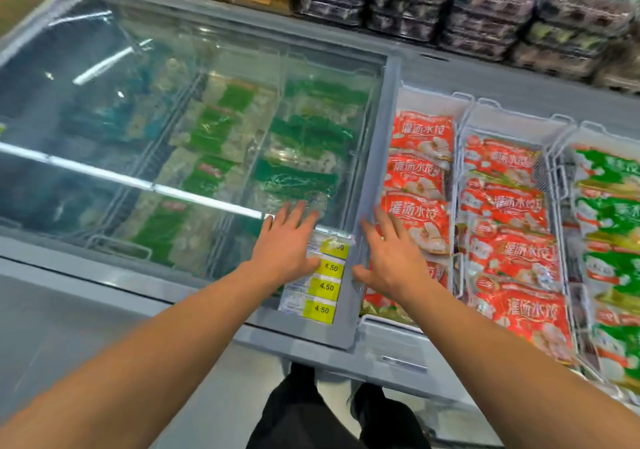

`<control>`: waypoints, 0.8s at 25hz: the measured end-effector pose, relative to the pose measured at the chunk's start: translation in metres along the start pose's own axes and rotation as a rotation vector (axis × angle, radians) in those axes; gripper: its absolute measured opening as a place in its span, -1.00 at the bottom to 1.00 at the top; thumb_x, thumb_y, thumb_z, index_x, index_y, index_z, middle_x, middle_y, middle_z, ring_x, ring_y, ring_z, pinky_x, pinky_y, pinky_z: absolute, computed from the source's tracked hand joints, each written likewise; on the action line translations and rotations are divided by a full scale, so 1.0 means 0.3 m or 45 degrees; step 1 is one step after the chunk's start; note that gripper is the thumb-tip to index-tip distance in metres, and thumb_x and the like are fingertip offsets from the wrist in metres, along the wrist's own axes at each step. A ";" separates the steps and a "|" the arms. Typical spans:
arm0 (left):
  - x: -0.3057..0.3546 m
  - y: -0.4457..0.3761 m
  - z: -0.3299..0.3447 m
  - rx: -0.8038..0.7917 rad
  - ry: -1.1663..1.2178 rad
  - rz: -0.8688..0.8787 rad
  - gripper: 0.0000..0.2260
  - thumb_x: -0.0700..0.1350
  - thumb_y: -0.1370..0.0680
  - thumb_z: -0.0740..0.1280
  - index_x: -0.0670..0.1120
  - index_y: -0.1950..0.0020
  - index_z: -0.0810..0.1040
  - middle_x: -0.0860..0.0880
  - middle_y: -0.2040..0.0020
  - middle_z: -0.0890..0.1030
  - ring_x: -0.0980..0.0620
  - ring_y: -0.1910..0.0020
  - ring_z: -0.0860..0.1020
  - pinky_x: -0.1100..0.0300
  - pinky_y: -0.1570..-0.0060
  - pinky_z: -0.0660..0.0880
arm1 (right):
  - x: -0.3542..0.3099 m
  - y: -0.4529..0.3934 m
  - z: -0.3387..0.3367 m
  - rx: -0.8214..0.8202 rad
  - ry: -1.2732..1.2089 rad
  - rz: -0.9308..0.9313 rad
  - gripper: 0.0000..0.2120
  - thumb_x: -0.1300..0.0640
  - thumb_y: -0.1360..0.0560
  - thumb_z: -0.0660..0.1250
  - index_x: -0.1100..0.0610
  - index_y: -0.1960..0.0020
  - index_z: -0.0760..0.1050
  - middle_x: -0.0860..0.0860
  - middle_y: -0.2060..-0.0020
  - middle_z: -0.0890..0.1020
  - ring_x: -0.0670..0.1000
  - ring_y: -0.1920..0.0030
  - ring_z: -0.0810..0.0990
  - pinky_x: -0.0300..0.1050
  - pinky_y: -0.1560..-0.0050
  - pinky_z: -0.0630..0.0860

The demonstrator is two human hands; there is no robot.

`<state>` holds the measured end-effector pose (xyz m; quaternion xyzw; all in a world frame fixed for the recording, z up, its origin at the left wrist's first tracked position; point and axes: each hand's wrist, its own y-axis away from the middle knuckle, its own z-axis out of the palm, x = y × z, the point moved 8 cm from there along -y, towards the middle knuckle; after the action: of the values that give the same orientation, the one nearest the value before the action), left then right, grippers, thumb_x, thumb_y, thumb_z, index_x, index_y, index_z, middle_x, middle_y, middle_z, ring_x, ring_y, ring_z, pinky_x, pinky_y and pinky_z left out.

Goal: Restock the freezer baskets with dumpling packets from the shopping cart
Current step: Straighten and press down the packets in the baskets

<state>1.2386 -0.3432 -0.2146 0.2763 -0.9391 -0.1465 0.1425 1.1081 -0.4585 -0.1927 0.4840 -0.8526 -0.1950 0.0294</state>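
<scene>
Nearest the camera: dark trousers and shoes below, with two bare forearms reaching forward over the chest freezer. Left hand lies flat, fingers straight and spread, on the sliding glass lid, holding nothing. Right hand is likewise spread and empty, its thumb and palm against the lid's grey frame edge; whether it presses cannot be told. Between the hands, yellow price labels reading 4.50 sit on the lid. Under the glass, beyond and left of the left hand, green packets lie in wire baskets. Just right of the right hand, in the uncovered section, red dumpling packets fill a white basket; further right, more red packets, then green-and-white packets. Beyond both hands, stacked trays line the far ledge.
</scene>
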 end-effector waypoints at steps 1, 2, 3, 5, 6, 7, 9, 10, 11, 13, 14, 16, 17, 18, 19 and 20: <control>-0.003 0.003 0.012 -0.017 -0.027 0.005 -0.14 0.28 -0.47 0.31 0.05 -0.60 -0.09 -0.07 -0.62 -0.13 -0.17 -0.59 -0.13 -0.17 -0.52 -0.01 | -0.004 -0.003 0.007 -0.020 0.027 0.008 -0.09 -0.27 -0.44 0.33 0.04 -0.59 -0.04 0.03 -0.58 -0.18 0.19 -0.57 -0.10 0.14 -0.53 0.07; -0.002 0.004 0.021 -0.027 -0.043 0.010 -0.13 0.29 -0.48 0.30 0.05 -0.60 -0.12 -0.07 -0.62 -0.16 -0.18 -0.58 -0.16 -0.18 -0.52 -0.04 | -0.005 -0.004 0.012 -0.043 0.044 0.018 -0.06 -0.30 -0.43 0.33 0.03 -0.59 -0.07 0.01 -0.58 -0.23 0.20 -0.57 -0.10 0.14 -0.53 0.07; -0.002 0.003 0.028 -0.032 -0.044 0.007 -0.13 0.29 -0.48 0.29 0.05 -0.60 -0.14 -0.07 -0.62 -0.18 -0.18 -0.58 -0.18 -0.19 -0.52 -0.06 | -0.006 -0.002 0.018 -0.061 0.048 0.022 -0.03 -0.32 -0.41 0.34 0.02 -0.59 -0.09 -0.02 -0.57 -0.26 0.21 -0.56 -0.08 0.15 -0.51 0.07; -0.007 0.003 0.036 -0.026 -0.035 -0.005 -0.14 0.29 -0.49 0.28 0.05 -0.60 -0.15 -0.07 -0.61 -0.20 -0.18 -0.58 -0.20 -0.20 -0.52 -0.08 | -0.010 0.000 0.022 -0.081 0.035 0.018 0.00 -0.35 -0.38 0.34 -0.02 -0.58 -0.13 -0.07 -0.55 -0.32 0.23 -0.56 -0.04 0.17 -0.49 0.11; -0.012 0.003 0.036 -0.019 -0.033 -0.010 -0.14 0.29 -0.49 0.27 0.05 -0.60 -0.15 -0.06 -0.62 -0.20 -0.18 -0.58 -0.20 -0.20 -0.52 -0.08 | -0.011 -0.003 0.024 -0.085 0.027 0.017 0.01 -0.36 -0.37 0.34 -0.04 -0.58 -0.14 -0.09 -0.55 -0.34 0.24 -0.55 -0.02 0.19 -0.48 0.12; -0.013 0.002 0.036 -0.011 -0.034 -0.005 -0.14 0.30 -0.49 0.27 0.06 -0.60 -0.15 -0.06 -0.62 -0.19 -0.17 -0.58 -0.19 -0.20 -0.52 -0.07 | -0.007 -0.004 0.026 -0.084 0.026 0.024 0.00 -0.36 -0.36 0.34 -0.05 -0.58 -0.13 -0.10 -0.55 -0.34 0.24 -0.55 -0.01 0.19 -0.48 0.13; -0.008 0.000 0.033 0.006 -0.034 0.003 -0.14 0.29 -0.49 0.28 0.07 -0.60 -0.14 -0.06 -0.62 -0.18 -0.17 -0.58 -0.18 -0.20 -0.52 -0.06 | 0.002 0.001 0.025 -0.071 0.041 0.043 -0.02 -0.34 -0.35 0.34 -0.07 -0.57 -0.10 -0.11 -0.55 -0.31 0.24 -0.54 0.02 0.20 -0.48 0.12; -0.005 -0.002 0.031 0.015 -0.036 0.003 -0.14 0.29 -0.48 0.29 0.07 -0.60 -0.13 -0.06 -0.62 -0.18 -0.17 -0.58 -0.18 -0.20 -0.52 -0.05 | 0.005 0.002 0.024 -0.052 0.042 0.051 -0.04 -0.33 -0.35 0.34 -0.08 -0.56 -0.08 -0.11 -0.56 -0.29 0.24 -0.54 0.04 0.21 -0.48 0.11; -0.003 -0.002 0.026 0.024 -0.032 0.004 -0.14 0.29 -0.48 0.30 0.07 -0.60 -0.12 -0.06 -0.62 -0.17 -0.17 -0.58 -0.18 -0.21 -0.52 -0.05 | 0.007 0.002 0.021 -0.038 0.046 0.055 -0.05 -0.32 -0.34 0.33 -0.08 -0.55 -0.07 -0.12 -0.56 -0.28 0.24 -0.53 0.04 0.22 -0.49 0.11; 0.024 -0.003 0.031 0.017 -0.026 0.009 -0.14 0.29 -0.48 0.30 0.05 -0.60 -0.10 -0.06 -0.62 -0.17 -0.18 -0.58 -0.18 -0.21 -0.52 -0.05 | 0.029 0.011 0.026 -0.039 0.050 0.065 -0.07 -0.32 -0.33 0.32 -0.10 -0.55 -0.05 -0.13 -0.56 -0.27 0.23 -0.53 0.06 0.25 -0.49 0.10; 0.038 -0.001 0.036 0.014 -0.026 0.007 -0.14 0.29 -0.48 0.30 0.05 -0.60 -0.09 -0.07 -0.62 -0.17 -0.17 -0.58 -0.19 -0.21 -0.52 -0.05 | 0.043 0.017 0.031 -0.041 0.048 0.066 -0.08 -0.32 -0.33 0.33 -0.11 -0.54 -0.03 -0.13 -0.56 -0.27 0.22 -0.53 0.07 0.25 -0.49 0.10; 0.074 -0.001 0.046 0.007 -0.013 0.004 -0.15 0.30 -0.49 0.29 0.05 -0.61 -0.08 -0.07 -0.62 -0.16 -0.17 -0.58 -0.19 -0.21 -0.52 -0.06 | 0.078 0.032 0.034 -0.042 0.043 0.065 -0.10 -0.32 -0.33 0.33 -0.11 -0.53 -0.01 -0.14 -0.56 -0.27 0.22 -0.52 0.09 0.24 -0.48 0.13; 0.098 -0.002 0.051 0.002 -0.007 0.003 -0.16 0.30 -0.49 0.28 0.05 -0.60 -0.08 -0.06 -0.62 -0.15 -0.17 -0.58 -0.19 -0.20 -0.52 -0.06 | 0.100 0.043 0.036 -0.041 0.043 0.066 -0.10 -0.32 -0.33 0.34 -0.11 -0.52 0.00 -0.15 -0.55 -0.27 0.22 -0.52 0.10 0.24 -0.47 0.15; 0.130 -0.004 0.056 -0.001 -0.008 0.005 -0.17 0.30 -0.49 0.27 0.05 -0.60 -0.08 -0.06 -0.62 -0.15 -0.16 -0.58 -0.19 -0.20 -0.52 -0.07 | 0.130 0.056 0.038 -0.035 0.040 0.072 -0.10 -0.32 -0.32 0.34 -0.11 -0.52 0.00 -0.16 -0.55 -0.28 0.23 -0.52 0.10 0.24 -0.47 0.16; 0.163 -0.004 0.060 0.001 -0.010 0.007 -0.18 0.30 -0.50 0.26 0.06 -0.60 -0.08 -0.05 -0.62 -0.15 -0.16 -0.58 -0.19 -0.20 -0.52 -0.07 | 0.159 0.069 0.038 -0.031 0.038 0.078 -0.10 -0.32 -0.32 0.35 -0.12 -0.52 0.00 -0.16 -0.55 -0.29 0.23 -0.53 0.10 0.24 -0.47 0.17; 0.206 -0.003 0.065 0.001 -0.020 0.016 -0.19 0.30 -0.50 0.25 0.08 -0.60 -0.08 -0.05 -0.62 -0.15 -0.16 -0.58 -0.18 -0.21 -0.52 -0.07 | 0.195 0.084 0.039 -0.031 0.035 0.086 -0.10 -0.31 -0.32 0.36 -0.12 -0.52 0.00 -0.17 -0.55 -0.29 0.23 -0.52 0.10 0.24 -0.46 0.19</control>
<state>1.1826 -0.3747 -0.2212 0.2693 -0.9419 -0.1476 0.1358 1.0538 -0.4923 -0.2025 0.4571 -0.8656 -0.1975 0.0534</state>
